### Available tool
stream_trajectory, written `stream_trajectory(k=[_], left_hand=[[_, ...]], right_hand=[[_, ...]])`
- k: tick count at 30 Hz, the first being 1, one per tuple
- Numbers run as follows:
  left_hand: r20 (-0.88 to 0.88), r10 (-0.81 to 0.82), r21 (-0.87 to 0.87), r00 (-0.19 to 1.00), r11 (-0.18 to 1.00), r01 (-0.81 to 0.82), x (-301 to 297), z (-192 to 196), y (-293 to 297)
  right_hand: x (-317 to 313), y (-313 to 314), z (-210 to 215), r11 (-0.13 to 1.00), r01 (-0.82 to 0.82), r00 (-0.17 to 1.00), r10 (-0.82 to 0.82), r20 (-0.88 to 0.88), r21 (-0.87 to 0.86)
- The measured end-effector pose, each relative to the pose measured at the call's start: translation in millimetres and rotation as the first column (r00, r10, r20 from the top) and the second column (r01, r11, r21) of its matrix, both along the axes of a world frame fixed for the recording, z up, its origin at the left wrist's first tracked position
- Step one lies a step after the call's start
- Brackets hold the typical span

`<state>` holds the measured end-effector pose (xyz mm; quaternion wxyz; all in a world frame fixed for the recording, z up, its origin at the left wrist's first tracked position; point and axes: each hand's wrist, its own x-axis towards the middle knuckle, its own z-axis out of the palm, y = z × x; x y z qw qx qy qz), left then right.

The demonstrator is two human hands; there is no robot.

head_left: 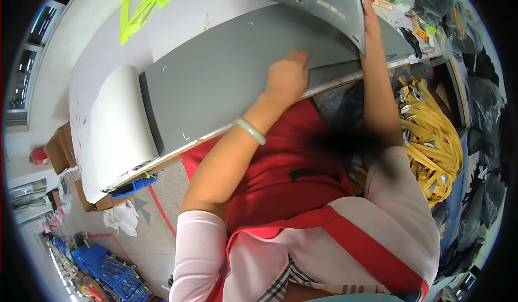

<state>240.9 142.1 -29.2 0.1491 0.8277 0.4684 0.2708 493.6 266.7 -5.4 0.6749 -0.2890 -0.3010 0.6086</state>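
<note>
From the head camera I see my left hand [287,78] lying knuckles-up on the grey fabric sheet [216,80], fingers curled at the edge of a folded-over flap [302,0]; whether it pinches the cloth I cannot tell. My right hand [369,11] is stretched far forward, fingers flat along the flap's right edge, pressing rather than grasping. The sheet lies spread across the cutting table [178,21], its left end beside a white roll [116,124]. A neon yellow strap [141,5] lies beyond. Yellow webbing [431,140] is heaped to my right, below the table edge.
</note>
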Motion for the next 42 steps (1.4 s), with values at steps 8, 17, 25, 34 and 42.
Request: stream_trajectory(k=[8, 17, 25, 34, 42], left_hand=[[0.675, 0.569, -0.576, 0.470, 0.804, -0.146, -68, 6, 26], [0.569, 0.480, -0.288, 0.668, 0.877, -0.384, -140, 2, 61], [0.600, 0.421, -0.244, 0.680, 0.906, -0.346, -130, 11, 50], [-0.258, -0.145, 0.121, 0.955, 0.976, 0.180, 32, 14, -48], [-0.001, -0.301, -0.064, 0.954, 0.952, 0.300, 61, 26, -38]], right_hand=[[9, -5, -35, 0.993, -0.063, 0.989, 0.050, -0.140, -0.095], [18, -3, -19, 0.992, -0.051, 0.995, 0.040, -0.096, -0.112], [51, -13, -24, 0.994, 0.022, 0.996, -0.032, -0.088, -0.106], [110, -42, 4, 0.973, 0.219, 0.975, -0.221, -0.014, -0.075], [210, -123, 53, 0.825, 0.563, 0.816, -0.547, 0.184, -0.046]])
